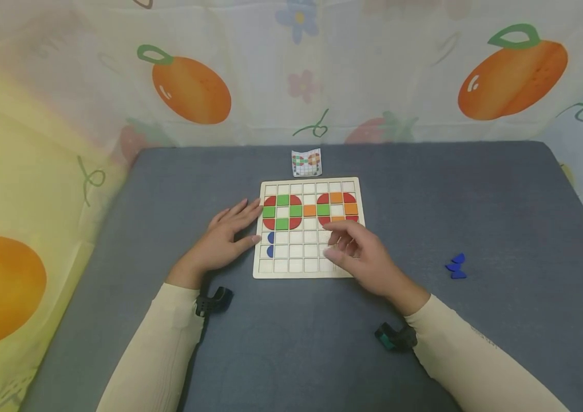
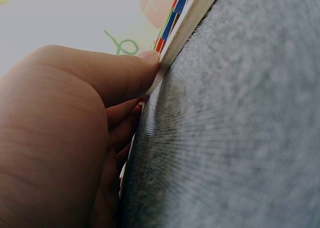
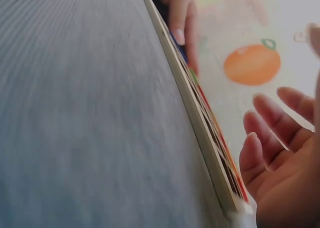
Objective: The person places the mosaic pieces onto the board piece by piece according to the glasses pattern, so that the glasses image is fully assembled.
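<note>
A wooden grid board (image 1: 296,266) lies flat on the table, bearing red, green and orange pieces in two ring patterns. Two blue half-round pieces (image 1: 270,237) sit in its left column. My left hand (image 1: 221,237) touches the board's left edge, fingers extended; in the left wrist view the thumb (image 2: 130,75) lies against the board's side. Over the board's right part is my right hand (image 1: 363,254), fingers loosely bent and thumb apart from them, hiding some squares. The right wrist view shows nothing within those fingers (image 3: 272,143).
Several loose blue pieces (image 1: 457,267) lie on the grey table (image 1: 425,189) to the right. Behind the board is a small pattern card (image 1: 306,163). A printed curtain (image 1: 399,63) hangs along the table's back edge. Dark bands with cameras (image 1: 214,300) are on both wrists.
</note>
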Demonstrator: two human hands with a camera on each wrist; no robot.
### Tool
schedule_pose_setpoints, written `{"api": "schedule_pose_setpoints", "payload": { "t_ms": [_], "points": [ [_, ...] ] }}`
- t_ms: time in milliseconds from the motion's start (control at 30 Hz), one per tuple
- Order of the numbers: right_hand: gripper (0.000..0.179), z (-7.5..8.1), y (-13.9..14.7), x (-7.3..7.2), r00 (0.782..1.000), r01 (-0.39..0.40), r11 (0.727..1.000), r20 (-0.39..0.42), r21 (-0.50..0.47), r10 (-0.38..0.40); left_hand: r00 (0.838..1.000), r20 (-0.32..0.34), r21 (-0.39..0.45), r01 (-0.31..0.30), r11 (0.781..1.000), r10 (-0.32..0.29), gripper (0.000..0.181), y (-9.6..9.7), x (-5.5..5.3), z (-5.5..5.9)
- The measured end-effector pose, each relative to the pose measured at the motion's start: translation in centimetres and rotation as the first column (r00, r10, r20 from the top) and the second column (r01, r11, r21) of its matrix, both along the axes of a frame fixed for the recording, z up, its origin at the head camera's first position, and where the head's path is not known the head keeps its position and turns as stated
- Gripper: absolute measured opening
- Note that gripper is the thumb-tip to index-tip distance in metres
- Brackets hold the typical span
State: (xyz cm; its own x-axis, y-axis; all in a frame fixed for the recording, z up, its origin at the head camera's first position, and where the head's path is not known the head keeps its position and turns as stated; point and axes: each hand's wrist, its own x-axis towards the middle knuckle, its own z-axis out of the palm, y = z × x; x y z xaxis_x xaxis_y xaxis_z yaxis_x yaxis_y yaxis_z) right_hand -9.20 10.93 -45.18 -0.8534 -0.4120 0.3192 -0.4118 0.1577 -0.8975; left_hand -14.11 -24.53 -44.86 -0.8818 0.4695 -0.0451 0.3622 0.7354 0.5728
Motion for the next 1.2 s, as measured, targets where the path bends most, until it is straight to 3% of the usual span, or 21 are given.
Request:
{"api": "schedule_pose_setpoints", "payload": {
  "t_ms": [133, 267, 400, 533, 833, 1000, 1200],
  "points": [
    [0.040, -0.2, 1.6, -0.1, 1.000, -0.017, 0.993, 0.023, -0.113, 0.020, 1.000, -0.003, 0.005, -0.001, 1.000, 0.001, 0.077, 0.0, 0.0, -0.1],
    [0.060, -0.5, 2.9, -0.4, 0.999, -0.025, 0.976, 0.026, -0.216, 0.031, 1.000, -0.004, 0.006, -0.005, 1.000, 0.005, 0.077, 0.0, 0.0, -0.1],
    [0.071, -0.5, 4.2, -0.4, 0.999, -0.002, 0.966, 0.040, -0.258, 0.013, 1.000, 0.000, -0.001, -0.013, 1.000, 0.013, 0.077, 0.0, 0.0, -0.1],
    [0.065, -0.4, 5.4, -0.2, 0.997, 0.043, 0.966, 0.079, -0.255, -0.024, 1.000, 0.003, -0.005, -0.016, 1.000, 0.016, 0.077, 0.0, 0.0, -0.2],
    [0.055, -0.4, 7.8, 0.1, 0.988, 0.085, 0.980, 0.145, -0.178, -0.059, 1.000, 0.002, -0.005, -0.008, 1.000, 0.008, 0.077, 0.0, 0.1, -0.1],
    [0.037, -0.2, 9.0, 0.0, 0.984, 0.021, 0.999, 0.177, -0.034, -0.015, 1.000, -0.005, -0.004, -0.008, 1.000, 0.008, 0.077, 0.0, 0.1, -0.1],
    [0.044, 0.2, 9.8, -0.1, 0.978, -0.071, 0.984, 0.206, 0.162, 0.037, 1.000, -0.002, -0.008, -0.009, 1.000, 0.009, 0.077, 0.0, 0.1, 0.0]
  ]
}}
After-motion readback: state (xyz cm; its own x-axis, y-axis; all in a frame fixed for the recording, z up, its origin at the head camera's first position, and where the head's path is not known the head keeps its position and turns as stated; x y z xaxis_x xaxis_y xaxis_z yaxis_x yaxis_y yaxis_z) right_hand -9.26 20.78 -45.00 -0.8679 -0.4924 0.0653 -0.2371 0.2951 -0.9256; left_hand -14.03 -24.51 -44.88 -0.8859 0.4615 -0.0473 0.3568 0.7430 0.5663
